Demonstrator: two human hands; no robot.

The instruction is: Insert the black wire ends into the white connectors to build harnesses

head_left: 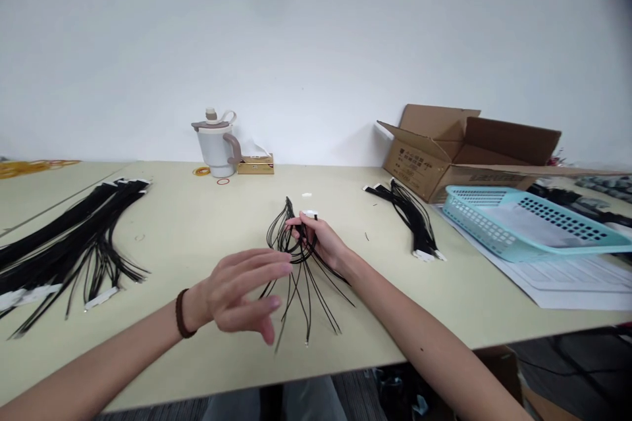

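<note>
One bundle held by the right hand, much of it covered

The wire bundle [298, 254] is at the middle of the table [197, 362], and I can't see all of it from here. The left hand [237, 286] blocks part of its near side; the right hand [324, 238] hides the spot where the black strands gather. Those right fingers are curled in and pinched round the strands. The left fingers and thumb are spread loosely apart with nothing between them; whether a fingertip brushes a wire, I can't tell. The loose ends fan toward the table's front edge, too thin and overlapping to count.

I make out three groups of black wire: this one, a big left pile [99, 223] cut off by the view's edge, and a smaller right bunch [413, 220]. Their strands run together, so no number there either.

Of the rest, there is one lidded cup [216, 148], one tissue box [255, 165] beside it, one red band [223, 181], one carton [419, 168] whose inside is mostly hidden, and one blue basket [503, 247] over paper sheets [573, 286]. The print on those sheets is too faint to read.
</note>
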